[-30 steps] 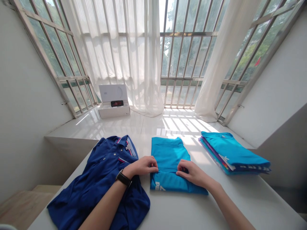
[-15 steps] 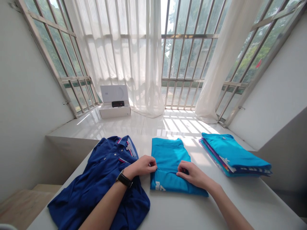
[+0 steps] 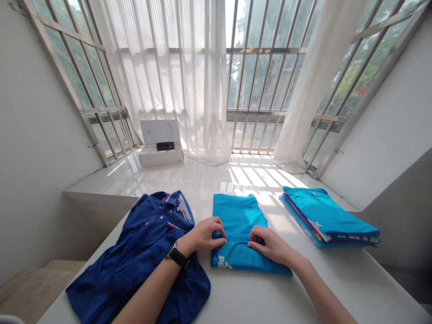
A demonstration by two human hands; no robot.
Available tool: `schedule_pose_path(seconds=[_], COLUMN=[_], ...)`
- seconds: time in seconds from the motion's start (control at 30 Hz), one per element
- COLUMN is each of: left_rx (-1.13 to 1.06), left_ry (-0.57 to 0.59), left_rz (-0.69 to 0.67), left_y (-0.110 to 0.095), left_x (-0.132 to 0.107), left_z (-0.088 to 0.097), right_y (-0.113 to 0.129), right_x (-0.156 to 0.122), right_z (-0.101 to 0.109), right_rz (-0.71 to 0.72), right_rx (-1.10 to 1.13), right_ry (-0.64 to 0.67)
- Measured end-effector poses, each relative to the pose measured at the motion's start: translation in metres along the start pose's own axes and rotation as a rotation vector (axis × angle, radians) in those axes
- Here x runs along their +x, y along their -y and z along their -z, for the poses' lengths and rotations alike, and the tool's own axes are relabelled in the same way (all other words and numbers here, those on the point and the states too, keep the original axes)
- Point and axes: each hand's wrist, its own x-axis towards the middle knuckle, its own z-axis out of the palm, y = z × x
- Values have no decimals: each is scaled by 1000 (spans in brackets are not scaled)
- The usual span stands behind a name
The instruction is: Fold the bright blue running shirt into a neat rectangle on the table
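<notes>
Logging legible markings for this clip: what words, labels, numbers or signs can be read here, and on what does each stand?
"PE" in white, beside a logo mark, on the folded turquoise shirt.
White print along the edge of the stacked turquoise shirts: too blurred to read.
Face of the black wristwatch: too small to read.

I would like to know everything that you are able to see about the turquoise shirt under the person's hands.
The turquoise shirt looks like soft, smooth knit fabric. It lies folded flat in a rough rectangle on the white table, with partly hidden white print near its lower left edge. A raised fold crosses its near part, and the left hand and right hand rest there, fingers on the cloth. It sits between a navy polo shirt and a stack of folded shirts.
</notes>
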Motion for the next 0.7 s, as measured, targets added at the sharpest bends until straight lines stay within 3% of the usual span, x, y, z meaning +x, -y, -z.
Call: schedule_pose_path(seconds=[0.37,0.7], left_rx=[23,66], left_ry=[91,96], left_rz=[33,77], left_y=[0,3], left_x=[2,2], left_z=[1,-2], right_y=[0,1], right_x=[-1,-1], right_z=[0,2], right_rz=[-14,-11], right_rx=[-7,-11], right_ry=[-5,-8])
